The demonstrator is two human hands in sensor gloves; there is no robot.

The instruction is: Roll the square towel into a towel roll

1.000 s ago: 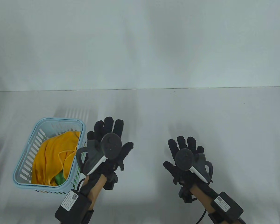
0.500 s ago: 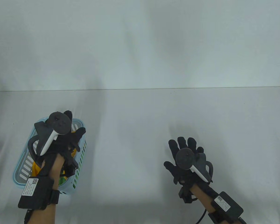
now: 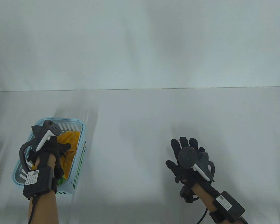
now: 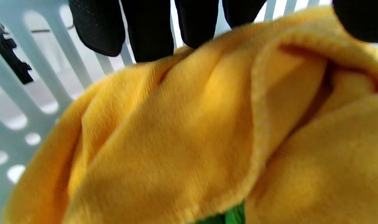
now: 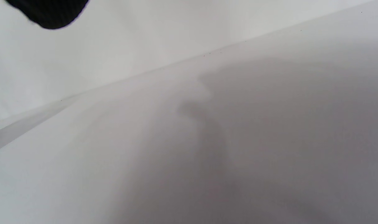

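Lying under left grip (image 3: 51, 149) (basket (image 3: 80, 149)): towel (image 4: 182, 133).

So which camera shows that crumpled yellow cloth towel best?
The left wrist view: the crumpled yellow cloth towel fills it, folds and hemmed edge clear. The table view shows only part of it in the pale blue plastic basket, behind the left hand. The right wrist view shows none.

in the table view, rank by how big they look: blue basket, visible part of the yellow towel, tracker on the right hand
1. blue basket, clearly largest.
2. tracker on the right hand and yellow towel: too close to rank, since the left hand covers much of the towel.
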